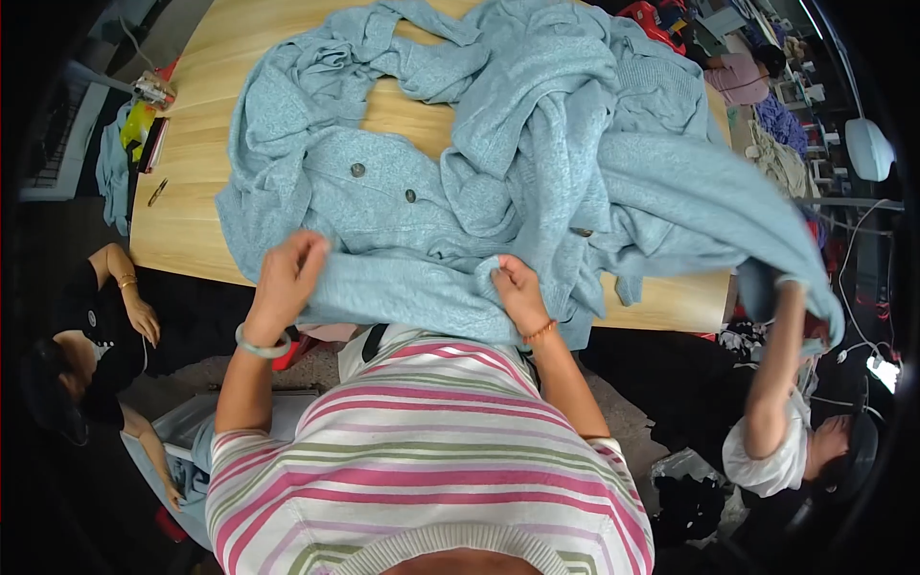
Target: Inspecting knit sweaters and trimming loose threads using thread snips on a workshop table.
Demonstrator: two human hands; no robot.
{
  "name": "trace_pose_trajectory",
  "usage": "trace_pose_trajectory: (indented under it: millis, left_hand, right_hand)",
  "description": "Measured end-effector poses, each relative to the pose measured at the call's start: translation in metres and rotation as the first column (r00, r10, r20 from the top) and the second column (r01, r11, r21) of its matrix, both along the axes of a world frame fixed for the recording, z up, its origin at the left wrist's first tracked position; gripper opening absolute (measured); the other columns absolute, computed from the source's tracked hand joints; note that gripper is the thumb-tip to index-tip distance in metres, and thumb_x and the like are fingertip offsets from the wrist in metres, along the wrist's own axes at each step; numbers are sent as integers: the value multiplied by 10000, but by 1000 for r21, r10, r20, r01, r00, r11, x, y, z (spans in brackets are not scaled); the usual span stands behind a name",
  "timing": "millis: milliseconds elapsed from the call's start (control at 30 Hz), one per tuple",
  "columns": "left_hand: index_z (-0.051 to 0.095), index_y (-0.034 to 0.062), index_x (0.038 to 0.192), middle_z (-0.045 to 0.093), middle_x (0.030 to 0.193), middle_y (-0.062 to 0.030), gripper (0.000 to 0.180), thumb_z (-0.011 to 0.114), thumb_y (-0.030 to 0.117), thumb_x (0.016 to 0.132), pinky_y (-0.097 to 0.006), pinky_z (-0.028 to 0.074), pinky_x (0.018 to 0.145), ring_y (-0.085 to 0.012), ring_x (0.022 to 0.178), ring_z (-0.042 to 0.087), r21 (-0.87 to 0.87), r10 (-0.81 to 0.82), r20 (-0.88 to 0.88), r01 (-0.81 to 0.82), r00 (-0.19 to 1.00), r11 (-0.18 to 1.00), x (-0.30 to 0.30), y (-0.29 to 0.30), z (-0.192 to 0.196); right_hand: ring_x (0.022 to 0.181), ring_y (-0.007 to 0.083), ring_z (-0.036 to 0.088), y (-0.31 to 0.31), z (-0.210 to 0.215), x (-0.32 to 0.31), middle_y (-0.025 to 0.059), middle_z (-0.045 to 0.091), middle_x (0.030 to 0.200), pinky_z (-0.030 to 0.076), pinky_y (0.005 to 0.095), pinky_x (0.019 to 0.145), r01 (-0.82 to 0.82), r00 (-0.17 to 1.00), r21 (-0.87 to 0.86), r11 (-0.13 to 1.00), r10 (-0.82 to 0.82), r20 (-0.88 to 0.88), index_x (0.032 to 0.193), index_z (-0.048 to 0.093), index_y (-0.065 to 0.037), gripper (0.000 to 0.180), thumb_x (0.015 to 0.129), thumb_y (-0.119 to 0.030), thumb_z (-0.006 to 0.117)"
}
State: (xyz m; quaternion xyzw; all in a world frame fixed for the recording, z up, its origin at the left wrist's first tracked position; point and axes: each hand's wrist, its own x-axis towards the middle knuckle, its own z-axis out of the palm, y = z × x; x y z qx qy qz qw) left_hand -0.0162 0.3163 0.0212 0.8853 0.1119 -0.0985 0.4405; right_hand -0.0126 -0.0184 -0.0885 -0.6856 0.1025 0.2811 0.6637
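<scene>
A light blue knitted cardigan [383, 225] with dark buttons lies bunched at the near edge of the table, in front of my body. My left hand [286, 287], with a pale bangle on its wrist, is closed at the left end of a stretch of the knit; its fingertips are slightly blurred. My right hand [523, 299], wearing a beaded bracelet, pinches the same band of fabric at its right end. Between the two hands the cloth runs nearly straight along the table edge. Folds hide which part of the garment this is.
More blue knitwear [537, 57] is heaped across the wooden table [206, 86]. On the right, a co-worker's arm [778, 355] is inside a lifted blue garment [709, 192]. Another person's hand [142, 316] is at the left. A pen [158, 192] lies near the table's left edge.
</scene>
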Motion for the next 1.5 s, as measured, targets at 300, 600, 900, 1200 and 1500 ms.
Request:
trace_pose_trajectory:
  millis: [300,600,900,1200,1500]
  left_hand:
    - [389,113,1354,497,1153,-237,564,612,234,850,-472,520,655,-404,844,623,610,220,113,-242,969,754,55,12,-80]
    - [565,57,960,550,995,-196,129,508,119,862,-483,505,648,-394,766,606,462,242,398,-421,885,780,36,23,-99]
    - [513,20,920,548,749,-127,121,603,72,858,-349,430,557,-252,591,531,200,469,386,-568,795,798,-30,18,-63]
    - [498,50,972,527,840,28,72,551,89,942,-160,336,529,-9,635,418,-380,629,526,-504,573,776,-11,22,-19]
    - [472,13,1139,503,982,-24,292,598,-16,877,-136,363,564,-14,722,471,-517,424,568,-95,706,851,55,-81,26]
  right_hand:
    - [925,340,622,37,-42,67,161,659,1004,493,402,823,-256,873,-679,687,467,143,1175,602,-104,322,870,-189,545]
    - [1095,403,540,23,-81,79,230,561,1221,425,442,952,-18,686,-817,577,601,409,1282,520,-48,507,793,-96,644]
    - [1011,354,568,26,-118,83,193,612,1103,443,416,913,-57,627,-780,623,630,458,1162,602,-53,377,799,-141,657]
    - [1089,150,520,0,36,82,76,570,1186,384,282,980,231,963,101,968,-242,120,1280,476,37,449,920,-202,597]
    - [893,215,636,-157,215,130,117,651,983,506,375,845,342,507,518,784,-618,601,1073,580,14,409,1019,-324,358]
